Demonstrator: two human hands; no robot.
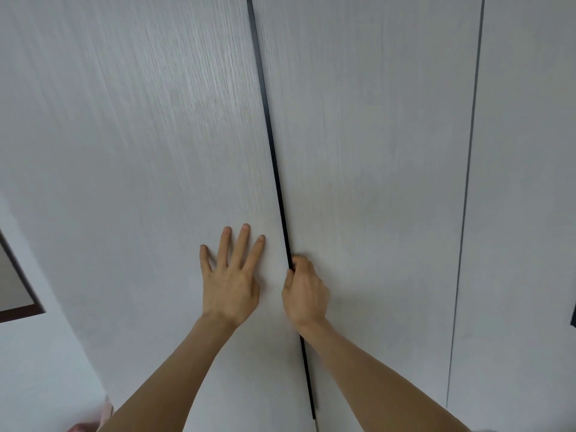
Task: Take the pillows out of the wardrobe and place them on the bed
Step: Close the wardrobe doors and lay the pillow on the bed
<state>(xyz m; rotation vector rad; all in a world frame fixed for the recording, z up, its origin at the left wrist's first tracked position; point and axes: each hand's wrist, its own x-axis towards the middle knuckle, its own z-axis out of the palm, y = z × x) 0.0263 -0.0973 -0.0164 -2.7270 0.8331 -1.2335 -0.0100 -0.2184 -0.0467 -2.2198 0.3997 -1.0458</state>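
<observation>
**A:** At the seam between the two doors, what are the fingers doing?

**B:** The right hand [305, 289] is curled shut around the black handle strip [274, 169], fingertips hooked over its edge, thumb on the near side. It grips low on the strip, with a shorter stretch running on below the wrist.

**A:** And the other?

**B:** The left hand [230, 275] lies flat and spread on the left door [131, 145], holding nothing, fingers pointing to about twelve o'clock. It sits at nine o'clock from the right hand, just beside the strip but not touching it.

**A:** How does the strip run?

**B:** Its long axis goes from roughly eleven o'clock high above down to five o'clock past the right forearm. It marks the meeting edge with the right door [374, 157]. The right hand is the one on it; the left is only bracing.

**A:** So which way does the door come?

**B:** I can't tell which leaf carries the strip. My guess is the right door, pulled toward the person while the flat palm steadies its neighbour.

**A:** Where are the pillows?

**B:** Not in view. Both doors look closed, so I judge they are inside the wardrobe, behind the panels straight ahead of the fingers. The bed isn't visible either. A further seam [467, 182] runs at three o'clock, well apart from both hands.
</observation>
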